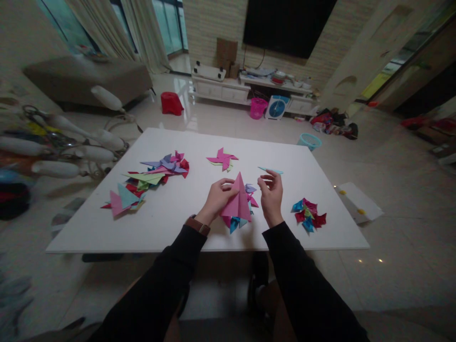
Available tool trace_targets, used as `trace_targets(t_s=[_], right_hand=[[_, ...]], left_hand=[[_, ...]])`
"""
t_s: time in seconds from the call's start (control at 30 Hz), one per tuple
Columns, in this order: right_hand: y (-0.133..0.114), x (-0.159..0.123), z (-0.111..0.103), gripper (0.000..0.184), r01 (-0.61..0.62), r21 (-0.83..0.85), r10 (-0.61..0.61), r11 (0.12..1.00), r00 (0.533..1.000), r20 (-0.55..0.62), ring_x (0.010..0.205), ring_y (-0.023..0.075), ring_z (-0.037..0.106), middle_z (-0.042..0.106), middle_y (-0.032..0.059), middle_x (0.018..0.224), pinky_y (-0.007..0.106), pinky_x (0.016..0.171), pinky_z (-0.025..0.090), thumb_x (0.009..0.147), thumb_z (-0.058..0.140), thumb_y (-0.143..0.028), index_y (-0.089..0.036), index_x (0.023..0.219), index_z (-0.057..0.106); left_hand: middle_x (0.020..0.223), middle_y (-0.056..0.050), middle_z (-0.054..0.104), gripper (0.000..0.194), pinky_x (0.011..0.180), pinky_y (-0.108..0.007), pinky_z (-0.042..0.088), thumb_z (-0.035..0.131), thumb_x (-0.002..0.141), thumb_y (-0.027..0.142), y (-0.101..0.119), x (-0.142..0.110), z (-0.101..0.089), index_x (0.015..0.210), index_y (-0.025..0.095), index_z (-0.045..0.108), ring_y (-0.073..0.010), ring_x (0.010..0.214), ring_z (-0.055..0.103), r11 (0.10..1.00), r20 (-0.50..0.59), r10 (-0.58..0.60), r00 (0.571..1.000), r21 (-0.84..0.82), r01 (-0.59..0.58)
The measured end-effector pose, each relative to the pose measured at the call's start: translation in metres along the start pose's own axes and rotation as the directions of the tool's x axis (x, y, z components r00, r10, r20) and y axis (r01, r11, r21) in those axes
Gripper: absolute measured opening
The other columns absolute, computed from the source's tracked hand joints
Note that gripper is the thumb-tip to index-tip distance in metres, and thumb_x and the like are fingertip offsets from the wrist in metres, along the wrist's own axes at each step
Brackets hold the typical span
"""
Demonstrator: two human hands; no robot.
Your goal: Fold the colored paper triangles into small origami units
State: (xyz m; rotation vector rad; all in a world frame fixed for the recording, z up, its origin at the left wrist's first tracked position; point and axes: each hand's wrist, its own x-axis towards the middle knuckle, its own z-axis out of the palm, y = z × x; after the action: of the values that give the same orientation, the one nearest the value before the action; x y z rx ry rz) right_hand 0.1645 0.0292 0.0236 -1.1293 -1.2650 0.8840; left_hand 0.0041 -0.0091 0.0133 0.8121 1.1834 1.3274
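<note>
My left hand (219, 198) pinches a pink paper plane (237, 202) by its left side, with the nose pointing away from me. Behind and below the plane, folded paper pieces (235, 224) in blue, purple and magenta partly show; the plane hides the rest. To the right, my right hand (271, 194) is raised with fingers curled and apart, and I see nothing in it. Just beyond its fingertips lies a thin light-blue folded paper (265, 169). A pink and green paper pinwheel (223, 159) lies farther up the white table (199, 237).
A pile of folded paper cranes and planes (156, 173) covers the table's left part. Small colourful paper shapes (309, 214) lie in a cluster at the right. Beyond the table stand a red stool (171, 103), a pink basket (258, 108) and a light-blue basket (309, 141).
</note>
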Motion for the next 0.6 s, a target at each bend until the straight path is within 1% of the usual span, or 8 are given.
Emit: trace_targets(t_s=[0.03,0.1,0.17,0.23,0.3,0.4,0.47,0.6], right_hand=[[-0.002,0.0,-0.001,0.037,0.014,-0.032,-0.012,0.999,0.998,0.055,0.081,0.0172,0.063,0.068,0.0043,0.096,0.03,0.07,0.05,0.079,0.07,-0.039,-0.02,0.11,0.064],[-0.003,-0.002,0.0,0.026,0.004,-0.087,0.015,0.996,0.976,0.215,0.076,0.0172,0.062,0.068,0.0031,0.085,0.03,0.07,0.048,0.08,0.07,-0.04,-0.019,0.095,0.068],[-0.003,-0.006,0.003,0.023,-0.028,-0.109,0.06,0.994,0.951,0.304,0.071,0.0169,0.061,0.067,0.0018,0.074,0.03,0.068,0.046,0.08,0.07,-0.042,-0.019,0.081,0.068],[-0.001,-0.009,0.006,0.025,-0.045,-0.105,0.076,0.993,0.947,0.312,0.069,0.0167,0.06,0.067,0.0015,0.072,0.029,0.066,0.045,0.081,0.07,-0.043,-0.019,0.075,0.067],[0.001,-0.011,0.009,0.023,-0.044,-0.097,0.073,0.994,0.943,0.323,0.073,0.0176,0.062,0.069,0.0023,0.076,0.029,0.068,0.046,0.08,0.07,-0.042,-0.019,0.075,0.069],[0.004,-0.012,0.01,0.017,-0.031,-0.093,0.063,0.995,0.928,0.367,0.083,0.0197,0.065,0.072,0.0037,0.084,0.031,0.074,0.05,0.078,0.07,-0.036,-0.019,0.077,0.07],[0.005,-0.012,0.01,0.015,-0.035,-0.095,0.069,0.995,0.921,0.383,0.082,0.02,0.066,0.072,0.0035,0.083,0.032,0.075,0.051,0.077,0.07,-0.034,-0.019,0.079,0.069],[0.005,-0.012,0.009,0.015,-0.061,-0.071,0.081,0.996,0.941,0.328,0.077,0.0189,0.065,0.069,0.002,0.078,0.032,0.073,0.051,0.075,0.071,-0.032,-0.019,0.079,0.066]], left_hand=[[0.084,-0.007,0.077,0.041,0.068,-0.028,0.051,0.084,0.064,0.029,0.0,0.0,0.0,0.098,0.015,0.067,-0.0183,0.073,0.069,1.0,0.0,0.001,1.0,-0.001,-0.001],[0.082,-0.006,0.076,0.04,0.064,-0.027,0.05,0.085,0.063,0.029,0.0,0.0,-0.001,0.096,0.016,0.066,-0.0176,0.07,0.068,1.0,-0.003,-0.005,1.0,0.002,0.005],[0.08,-0.006,0.076,0.04,0.06,-0.025,0.047,0.086,0.062,0.031,0.0,0.0,-0.001,0.093,0.016,0.066,-0.017,0.066,0.067,1.0,-0.017,-0.015,1.0,0.024,0.015],[0.078,-0.006,0.076,0.039,0.059,-0.024,0.047,0.087,0.061,0.032,-0.001,0.0,-0.001,0.089,0.016,0.065,-0.0172,0.066,0.067,0.999,-0.033,-0.017,0.999,0.04,0.018],[0.076,-0.006,0.075,0.038,0.061,-0.025,0.048,0.088,0.06,0.033,-0.001,0.0,-0.001,0.085,0.015,0.065,-0.0175,0.067,0.068,0.999,-0.034,-0.009,0.999,0.036,0.01],[0.075,-0.006,0.075,0.035,0.064,-0.025,0.049,0.088,0.059,0.032,-0.003,0.0,0.0,0.081,0.014,0.067,-0.0165,0.068,0.067,0.999,-0.011,-0.007,1.0,0.031,0.007],[0.074,-0.006,0.074,0.031,0.064,-0.025,0.048,0.086,0.061,0.031,-0.003,0.0,0.0,0.081,0.014,0.07,-0.0153,0.066,0.066,0.999,0.018,-0.008,1.0,0.051,0.007],[0.074,-0.005,0.073,0.021,0.067,-0.026,0.049,0.077,0.069,0.032,-0.004,0.0,0.001,0.079,0.014,0.075,-0.0146,0.067,0.064,0.995,0.087,-0.028,0.996,0.093,0.02]])
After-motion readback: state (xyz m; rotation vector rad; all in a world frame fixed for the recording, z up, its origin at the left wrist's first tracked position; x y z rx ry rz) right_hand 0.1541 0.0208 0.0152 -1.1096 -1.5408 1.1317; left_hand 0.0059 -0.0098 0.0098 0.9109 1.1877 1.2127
